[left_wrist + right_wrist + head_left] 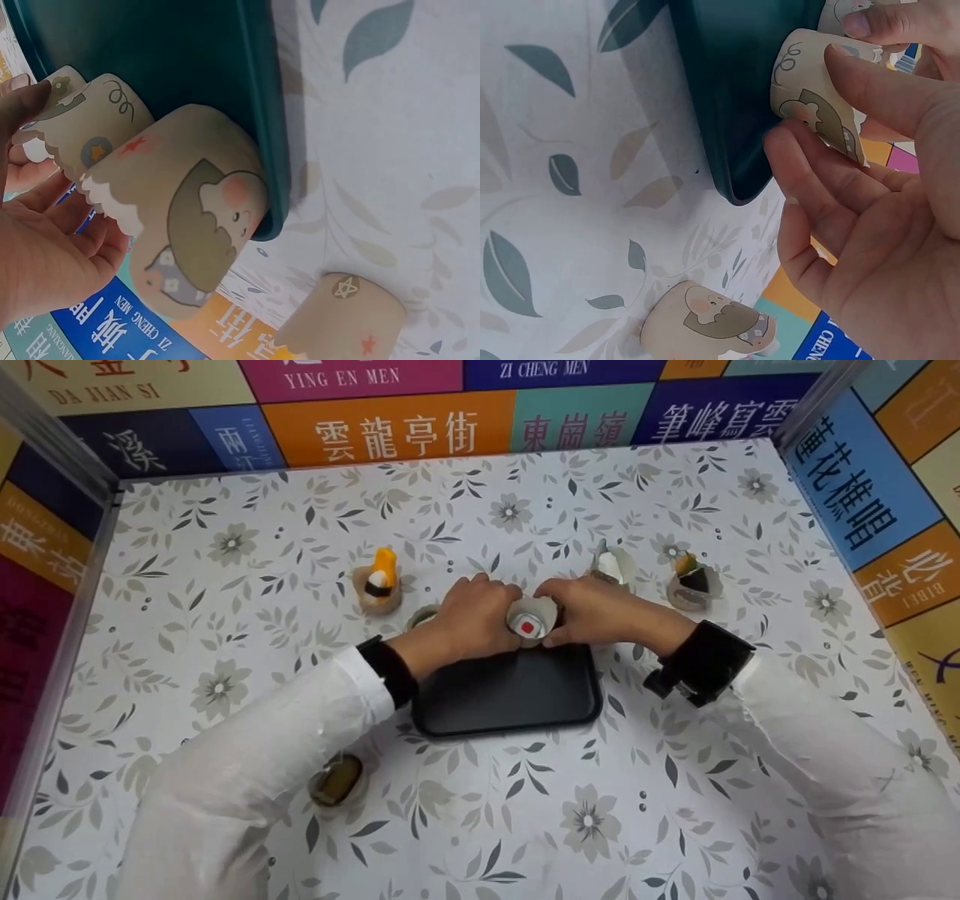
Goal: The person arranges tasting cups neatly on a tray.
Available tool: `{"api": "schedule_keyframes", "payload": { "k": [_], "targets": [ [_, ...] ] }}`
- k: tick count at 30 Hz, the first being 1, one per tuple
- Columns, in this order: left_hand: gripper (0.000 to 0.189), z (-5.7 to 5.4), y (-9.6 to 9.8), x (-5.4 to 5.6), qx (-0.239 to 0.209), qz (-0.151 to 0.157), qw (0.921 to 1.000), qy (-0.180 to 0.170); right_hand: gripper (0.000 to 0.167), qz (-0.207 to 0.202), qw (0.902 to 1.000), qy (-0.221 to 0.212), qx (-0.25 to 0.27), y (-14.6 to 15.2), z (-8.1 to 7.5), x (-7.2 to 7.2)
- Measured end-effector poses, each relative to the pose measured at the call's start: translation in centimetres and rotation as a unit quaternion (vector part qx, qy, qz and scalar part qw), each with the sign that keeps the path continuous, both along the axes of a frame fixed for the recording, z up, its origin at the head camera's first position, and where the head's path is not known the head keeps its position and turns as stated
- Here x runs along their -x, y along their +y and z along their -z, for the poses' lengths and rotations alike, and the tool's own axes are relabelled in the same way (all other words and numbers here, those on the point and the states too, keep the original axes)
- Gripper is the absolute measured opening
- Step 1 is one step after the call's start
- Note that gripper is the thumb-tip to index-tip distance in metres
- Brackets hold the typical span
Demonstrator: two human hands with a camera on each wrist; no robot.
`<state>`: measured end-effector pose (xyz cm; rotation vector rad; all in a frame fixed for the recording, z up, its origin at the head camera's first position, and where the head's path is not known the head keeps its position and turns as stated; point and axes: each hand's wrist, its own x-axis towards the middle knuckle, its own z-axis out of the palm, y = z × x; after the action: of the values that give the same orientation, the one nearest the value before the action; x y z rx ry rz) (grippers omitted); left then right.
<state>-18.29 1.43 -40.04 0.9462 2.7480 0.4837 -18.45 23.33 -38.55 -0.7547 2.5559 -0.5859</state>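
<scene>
- The paper cup [806, 97] is grasped by both hands: pinched between thumb and fingers of the right hand [589, 604], gripped opposite by the left hand [484, 615].
- It is held at the far side of the dark tray [517, 697] – base contact cannot be told.
- A second cup [180, 202] is seated in the tray's corner.
- Tray-loading is apparently in hand – level seating is called for before either grip is loosened.

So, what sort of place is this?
Possibly a staged tabletop booth: colourful rectangular panels with Chinese lettering stand on three sides of a white, leaf-patterned table, which holds a dark rectangular tray.
</scene>
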Motion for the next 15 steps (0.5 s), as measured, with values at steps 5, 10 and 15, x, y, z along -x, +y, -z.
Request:
{"api": "schedule_keyframes", "payload": {
  "k": [5, 10, 15],
  "targets": [
    [0.060, -0.6, -0.1, -0.3, 0.001, -0.003, 0.9999, -0.010, 0.058, 0.008, 0.9999, 0.002, 0.014, 0.8, -0.5, -0.4],
    [0.074, -2.0, -0.3, -1.1, -0.031, -0.016, 0.9990, -0.026, 0.058, 0.024, 0.9988, 0.029, 0.029, 2.3, -2.0, -1.5],
    [0.068, -3.2, -0.2, -1.9, -0.092, -0.024, 0.9953, -0.020, 0.055, 0.061, 0.9933, 0.074, 0.065, 4.4, -3.5, -2.6]
  ]
}}
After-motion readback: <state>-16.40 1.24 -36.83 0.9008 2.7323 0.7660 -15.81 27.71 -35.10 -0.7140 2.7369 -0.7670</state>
